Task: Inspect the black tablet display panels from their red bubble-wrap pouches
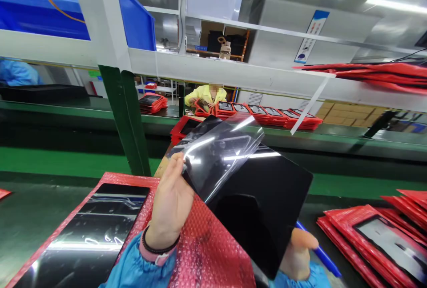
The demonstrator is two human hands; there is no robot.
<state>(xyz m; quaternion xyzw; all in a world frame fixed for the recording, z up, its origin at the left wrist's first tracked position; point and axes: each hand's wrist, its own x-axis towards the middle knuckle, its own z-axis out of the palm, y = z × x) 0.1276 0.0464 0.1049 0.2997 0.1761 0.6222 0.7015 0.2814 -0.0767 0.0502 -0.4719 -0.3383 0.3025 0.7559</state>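
Note:
A glossy black screen panel point(263, 203) is held up at a tilt in front of me. My right hand point(296, 254) grips its lower right edge, and a blue marker point(322, 257) sticks out from behind that hand. At the panel's upper left, my left hand point(171, 203) pinches a clear plastic film point(227, 152) that is lifted and curled off part of the panel. Red bubble wrap point(213, 248) lies beneath. To the left rests another dark panel point(86, 230) with writing on its shiny surface, on more red bubble wrap.
Red bubble-wrap pouches point(376, 239) are stacked at the right. A green post point(125, 119) and a white beam point(213, 66) stand ahead. Across the bench, a person in yellow point(203, 94) works behind a row of red packs point(267, 117). A blue sleeve point(20, 72) shows at far left.

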